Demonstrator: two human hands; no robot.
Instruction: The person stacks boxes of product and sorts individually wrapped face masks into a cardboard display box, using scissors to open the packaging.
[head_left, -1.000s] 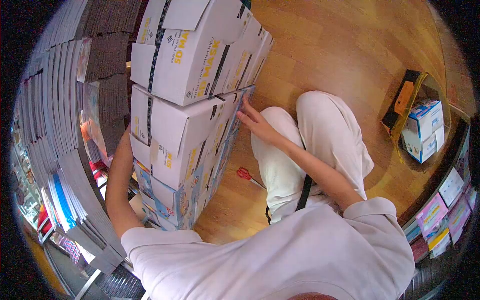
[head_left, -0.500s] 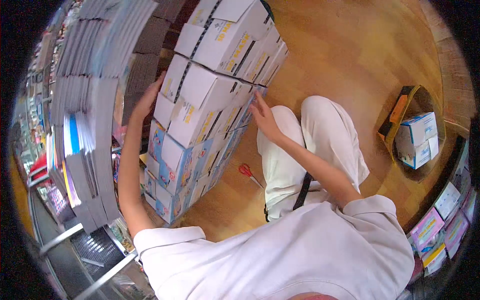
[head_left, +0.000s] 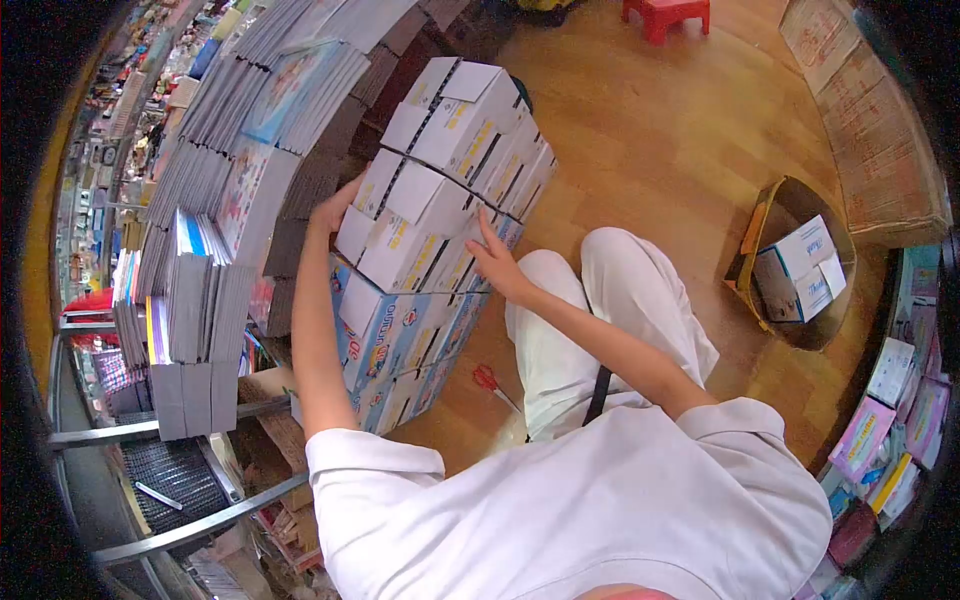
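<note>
The left hand [head_left: 335,213] has been raised and laid open against the middle box [head_left: 415,235]; the right hand [head_left: 493,258] is spread flat opposite. Halfway up the stack [head_left: 395,335], this stiff, probably light cardboard is best clamped by both sides.

one head-worn fisheye view looks steeply down, close over stacked boxes [head_left: 430,230].

Carton [head_left: 430,215] between left hand [head_left: 335,210] and right hand [head_left: 492,258]: white, yellow lettering, black stripe.
Boxes [head_left: 395,335] beneath both hands: blue, white-and-red print.
Scissors [head_left: 487,378] below right hand: red handles.
Floor [head_left: 660,150]: honey-brown wood grain.
Trousers [head_left: 640,300]: off-white.
</note>
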